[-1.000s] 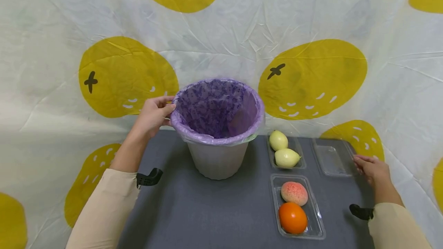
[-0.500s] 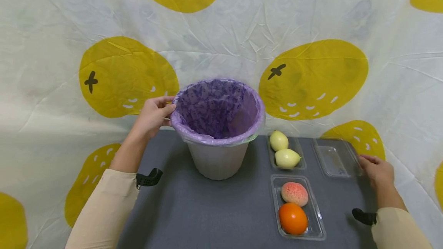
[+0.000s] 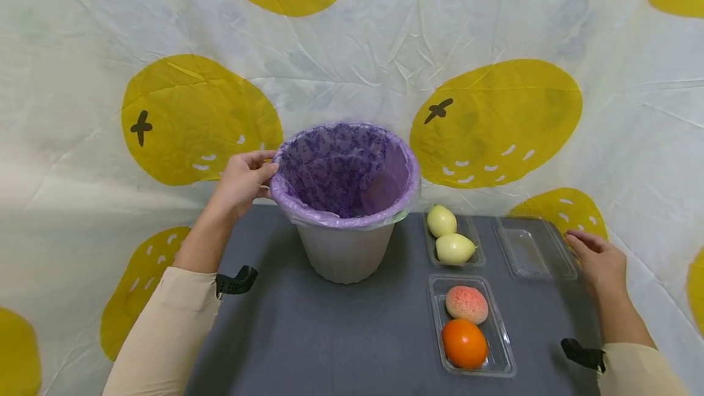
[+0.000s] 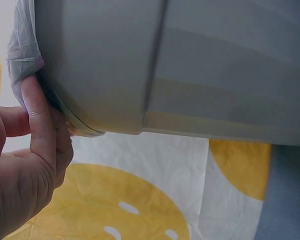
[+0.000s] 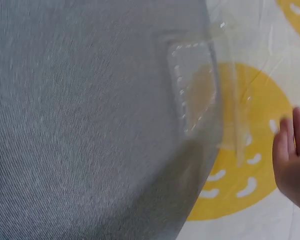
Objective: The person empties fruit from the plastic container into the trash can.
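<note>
My left hand (image 3: pixel 242 182) pinches the purple bag liner (image 3: pixel 278 191) at the left rim of a pale waste bin (image 3: pixel 346 252). In the left wrist view, the fingers (image 4: pixel 39 117) reach under the bin's lip where the liner folds over. At the far right, my right hand (image 3: pixel 602 264) is raised beside a clear plastic tray (image 3: pixel 536 249) with nothing in it. The right wrist view shows that hand's fingers apart from the tray, holding nothing.
Two yellow-green fruits (image 3: pixel 453 248) lie in a clear tray right of the bin. Nearer, another clear tray (image 3: pixel 503 356) holds a peach (image 3: pixel 466 304) and an orange fruit (image 3: pixel 464 344). A patterned sheet (image 3: pixel 352 35) hangs behind the dark tabletop (image 3: pixel 330 341).
My right hand has let go of the clear tray's edge, drawing slightly right and up. The tray has shifted a little to the right. My left hand keeps its place on the bin.
</note>
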Available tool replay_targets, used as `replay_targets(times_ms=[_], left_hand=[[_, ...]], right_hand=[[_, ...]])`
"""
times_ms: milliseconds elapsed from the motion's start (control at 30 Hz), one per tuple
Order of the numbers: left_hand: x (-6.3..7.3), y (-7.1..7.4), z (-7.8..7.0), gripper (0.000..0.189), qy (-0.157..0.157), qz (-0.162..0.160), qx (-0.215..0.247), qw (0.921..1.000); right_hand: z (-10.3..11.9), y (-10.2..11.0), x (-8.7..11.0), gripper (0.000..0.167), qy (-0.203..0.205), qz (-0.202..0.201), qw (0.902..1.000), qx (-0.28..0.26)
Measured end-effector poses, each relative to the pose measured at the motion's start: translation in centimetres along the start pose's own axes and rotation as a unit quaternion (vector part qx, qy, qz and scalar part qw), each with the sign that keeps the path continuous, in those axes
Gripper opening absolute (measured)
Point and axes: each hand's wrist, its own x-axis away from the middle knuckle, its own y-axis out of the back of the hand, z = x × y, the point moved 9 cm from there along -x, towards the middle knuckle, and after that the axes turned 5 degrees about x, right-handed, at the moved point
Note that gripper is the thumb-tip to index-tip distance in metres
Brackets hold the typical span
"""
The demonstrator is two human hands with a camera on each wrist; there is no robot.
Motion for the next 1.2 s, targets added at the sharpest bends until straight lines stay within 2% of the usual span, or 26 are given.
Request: replay_targets(times_ms=[100, 133, 300, 433, 633, 800, 867, 967, 1100, 1200], left_hand=[[0.0, -0.1, 0.0, 0.048, -0.002, 0.004, -0.001, 1.0], [0.0, -0.1, 0.0, 0.048, -0.003, 0.004, 0.0, 1.0], [-0.1, -0.1, -0.1, 0.048, -0.007, 0.005, 0.0, 1.0], [-0.1, -0.1, 0.0, 0.047, -0.008, 0.004, -0.002, 1.0], [0.2, -0.1, -0.1, 0.049, -0.002, 0.005, -0.003, 1.0], [0.2, -0.1, -0.2, 0.048, -0.005, 0.003, -0.005, 1.0], [0.1, -0.1, -0.2, 0.048, -0.01, 0.001, -0.006, 0.9999], [0.1, 0.0, -0.2, 0.048, -0.015, 0.0, -0.005, 0.9999], [0.0, 0.0, -0.2, 0.047, -0.019, 0.003, -0.001, 0.9998], [0.0, 0.0, 0.0, 0.046, -0.02, 0.003, -0.006, 0.9998]], right_hand=[[1.1, -1.9, 0.8, 0.016, 0.033, 0.062, 0.992, -0.104], [1.5, -2.5, 1.1, 0.017, 0.041, 0.08, 0.9886, -0.121], [2.7, -4.5, 2.0, 0.026, 0.058, 0.129, 0.9798, -0.142], [3.1, -5.9, 2.4, 0.028, 0.064, 0.162, 0.9761, -0.131], [3.1, -8.2, 2.6, 0.021, 0.077, 0.195, 0.9763, -0.056], [3.1, -10.3, 2.6, 0.02, 0.078, 0.218, 0.9728, -0.003], [3.1, -11.3, 2.4, 0.029, 0.082, 0.224, 0.9708, 0.026], [3.1, -12.7, 2.1, 0.052, 0.088, 0.223, 0.9656, 0.101], [3.1, -14.8, 1.9, 0.066, 0.083, 0.22, 0.9486, 0.212], [3.1, -16.3, 2.1, 0.068, 0.076, 0.236, 0.9273, 0.28]])
